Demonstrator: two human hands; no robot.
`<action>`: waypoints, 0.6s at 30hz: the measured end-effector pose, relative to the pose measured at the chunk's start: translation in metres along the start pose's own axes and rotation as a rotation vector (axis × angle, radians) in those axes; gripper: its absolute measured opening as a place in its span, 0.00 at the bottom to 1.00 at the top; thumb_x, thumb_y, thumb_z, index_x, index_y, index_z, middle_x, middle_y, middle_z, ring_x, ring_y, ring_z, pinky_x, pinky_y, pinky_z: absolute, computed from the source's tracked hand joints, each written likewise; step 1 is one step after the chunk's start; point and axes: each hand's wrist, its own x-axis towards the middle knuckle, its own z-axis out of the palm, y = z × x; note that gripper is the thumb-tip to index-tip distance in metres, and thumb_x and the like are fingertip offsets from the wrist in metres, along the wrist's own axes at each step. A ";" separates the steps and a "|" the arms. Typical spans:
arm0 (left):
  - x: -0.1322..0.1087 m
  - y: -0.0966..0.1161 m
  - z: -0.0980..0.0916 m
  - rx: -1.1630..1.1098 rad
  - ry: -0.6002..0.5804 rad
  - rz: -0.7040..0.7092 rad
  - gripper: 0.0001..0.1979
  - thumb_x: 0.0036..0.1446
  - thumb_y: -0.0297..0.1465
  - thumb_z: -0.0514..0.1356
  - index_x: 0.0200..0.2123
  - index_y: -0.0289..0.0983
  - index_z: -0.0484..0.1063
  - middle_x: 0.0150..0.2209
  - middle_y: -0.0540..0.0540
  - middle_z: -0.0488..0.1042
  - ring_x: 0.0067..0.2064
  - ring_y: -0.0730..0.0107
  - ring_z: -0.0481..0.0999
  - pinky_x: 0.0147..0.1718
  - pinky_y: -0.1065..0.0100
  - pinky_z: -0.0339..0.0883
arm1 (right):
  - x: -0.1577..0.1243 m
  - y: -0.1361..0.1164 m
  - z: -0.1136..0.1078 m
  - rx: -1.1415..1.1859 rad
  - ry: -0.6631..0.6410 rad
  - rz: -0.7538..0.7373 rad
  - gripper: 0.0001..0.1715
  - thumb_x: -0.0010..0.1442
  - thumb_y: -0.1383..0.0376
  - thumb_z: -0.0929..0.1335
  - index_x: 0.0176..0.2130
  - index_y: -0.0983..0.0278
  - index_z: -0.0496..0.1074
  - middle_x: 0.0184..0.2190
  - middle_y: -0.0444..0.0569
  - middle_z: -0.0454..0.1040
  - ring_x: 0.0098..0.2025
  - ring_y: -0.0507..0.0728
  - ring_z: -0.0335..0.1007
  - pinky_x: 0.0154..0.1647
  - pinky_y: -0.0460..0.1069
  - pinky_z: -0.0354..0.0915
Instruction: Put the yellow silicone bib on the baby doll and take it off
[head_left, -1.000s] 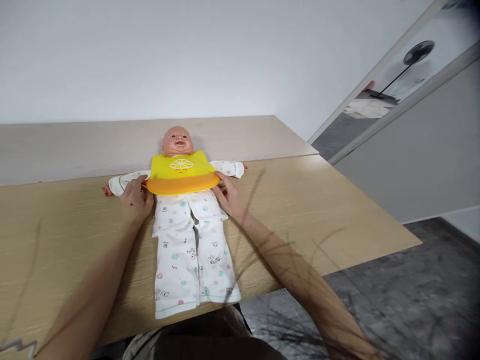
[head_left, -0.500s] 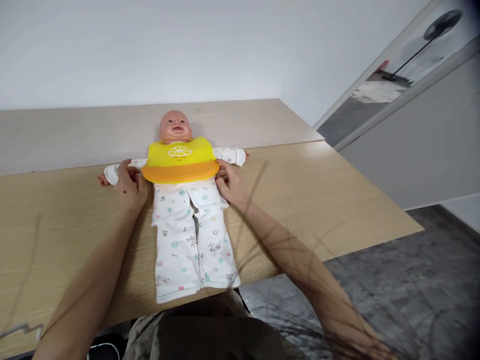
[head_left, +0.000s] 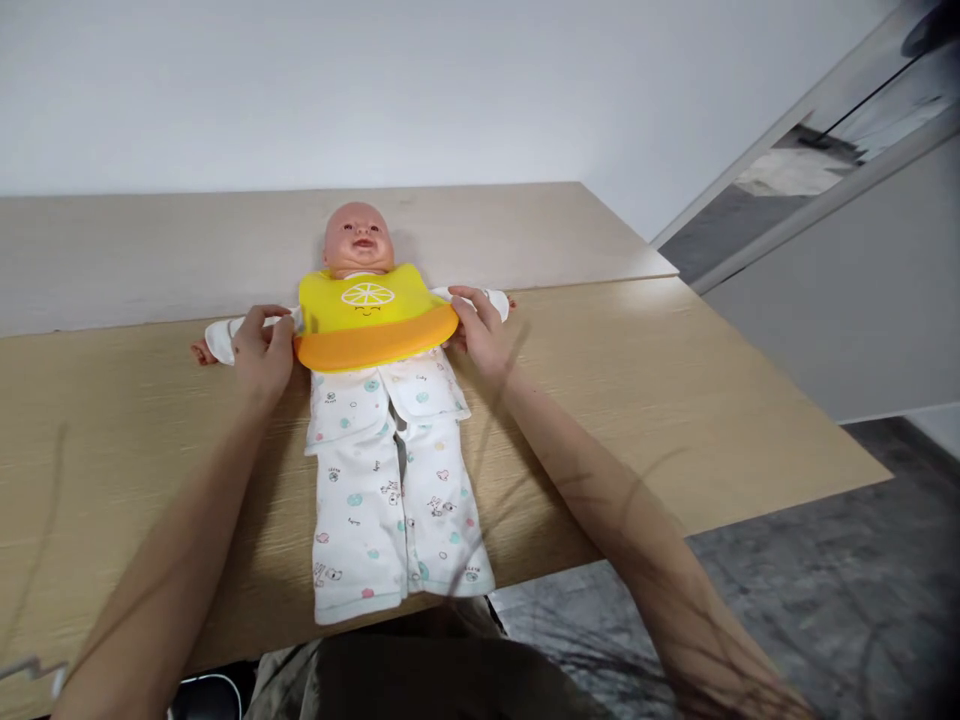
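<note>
Yellow bib point(head_left: 371, 318) on a doll point(head_left: 375, 400) lying on the bench point(head_left: 112, 430); left hand point(head_left: 262, 350) and right hand point(head_left: 478, 330) pinch its edges — a hard tug could drag the doll.

Yellow-and-orange bib point(head_left: 373, 322), white printed pyjamas point(head_left: 390, 480)

Doll point(head_left: 375, 400) is lying mid-frame on table point(head_left: 675, 400); bib point(head_left: 371, 318) is being flanked by left hand point(head_left: 262, 350) and right hand point(head_left: 480, 330).
</note>
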 end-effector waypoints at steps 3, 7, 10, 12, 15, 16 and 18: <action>-0.002 0.011 0.005 -0.145 -0.047 -0.120 0.06 0.53 0.37 0.63 0.32 0.41 0.73 0.20 0.53 0.63 0.21 0.73 0.59 0.20 0.68 0.49 | -0.005 -0.007 0.006 0.097 -0.049 0.079 0.32 0.58 0.45 0.72 0.54 0.59 0.68 0.25 0.40 0.65 0.22 0.50 0.64 0.20 0.44 0.50; -0.002 0.018 0.006 -0.406 -0.110 -0.303 0.08 0.50 0.39 0.65 0.30 0.41 0.73 0.20 0.52 0.60 0.19 0.75 0.55 0.17 0.68 0.44 | -0.007 -0.005 0.008 0.156 -0.027 0.118 0.29 0.56 0.49 0.74 0.50 0.60 0.68 0.25 0.39 0.63 0.22 0.48 0.59 0.20 0.43 0.51; -0.005 0.024 0.005 -0.480 -0.185 -0.387 0.08 0.52 0.39 0.65 0.31 0.41 0.73 0.20 0.52 0.59 0.18 0.76 0.53 0.16 0.68 0.42 | -0.011 -0.006 0.008 0.153 -0.046 0.103 0.30 0.57 0.48 0.74 0.52 0.60 0.67 0.24 0.38 0.62 0.21 0.47 0.57 0.20 0.43 0.50; -0.009 0.028 0.005 -0.484 -0.195 -0.427 0.09 0.55 0.39 0.64 0.30 0.41 0.71 0.19 0.53 0.58 0.17 0.76 0.53 0.16 0.68 0.43 | -0.015 -0.007 0.008 0.150 -0.057 0.104 0.32 0.57 0.47 0.74 0.53 0.60 0.67 0.22 0.37 0.60 0.20 0.48 0.56 0.20 0.43 0.49; -0.018 0.032 0.010 -0.463 -0.013 -0.446 0.06 0.61 0.37 0.60 0.34 0.41 0.69 0.18 0.55 0.59 0.17 0.75 0.55 0.17 0.68 0.46 | -0.022 -0.008 0.008 0.110 -0.070 0.088 0.33 0.59 0.46 0.73 0.55 0.59 0.65 0.21 0.36 0.60 0.20 0.49 0.58 0.20 0.44 0.51; -0.022 0.032 0.013 -0.453 0.088 -0.432 0.05 0.63 0.36 0.57 0.37 0.41 0.68 0.18 0.55 0.59 0.17 0.73 0.57 0.17 0.68 0.47 | -0.023 -0.008 0.008 0.087 -0.061 0.068 0.33 0.60 0.45 0.72 0.56 0.59 0.65 0.21 0.36 0.60 0.20 0.49 0.58 0.21 0.44 0.52; -0.029 0.031 0.017 -0.409 0.249 -0.380 0.05 0.67 0.33 0.50 0.40 0.42 0.65 0.17 0.57 0.60 0.18 0.72 0.59 0.18 0.67 0.49 | -0.030 -0.009 0.006 0.028 -0.016 0.004 0.32 0.62 0.45 0.71 0.56 0.59 0.64 0.21 0.36 0.61 0.21 0.50 0.58 0.22 0.44 0.53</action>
